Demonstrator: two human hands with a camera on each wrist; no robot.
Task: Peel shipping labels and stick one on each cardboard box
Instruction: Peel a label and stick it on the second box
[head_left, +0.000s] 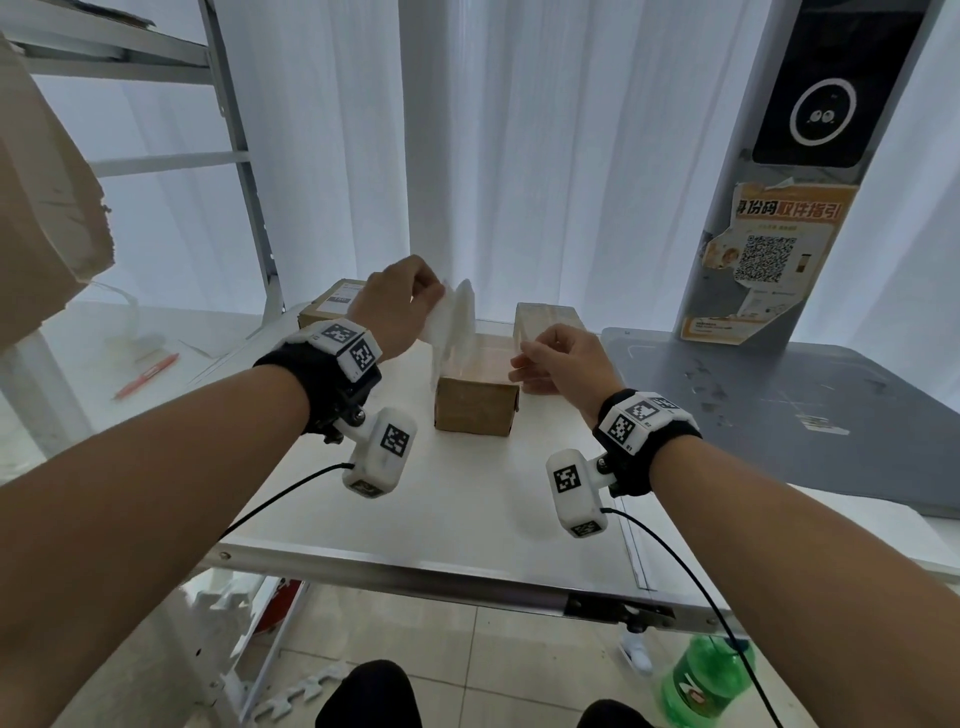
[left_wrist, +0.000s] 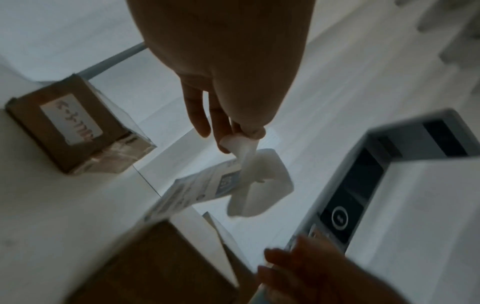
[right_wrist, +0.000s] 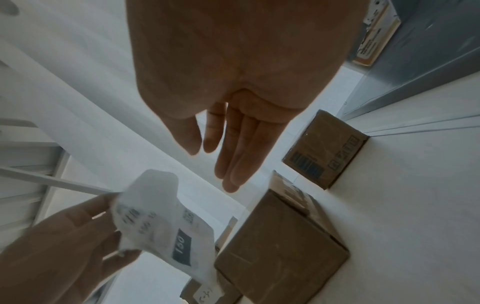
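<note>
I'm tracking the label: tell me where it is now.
In the head view the label hangs pinched in the left hand, just above the nearest cardboard box, left of the open right hand.

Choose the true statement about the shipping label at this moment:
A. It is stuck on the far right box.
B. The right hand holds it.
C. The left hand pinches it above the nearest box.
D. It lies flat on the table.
C: the left hand pinches the label by its top, over the nearest box, while the right hand is open and holds nothing.

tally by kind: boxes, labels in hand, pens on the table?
cardboard boxes: 3 (near, far left, far right)
label sheet in the left hand: 1
pen: 1
total: 5
</note>
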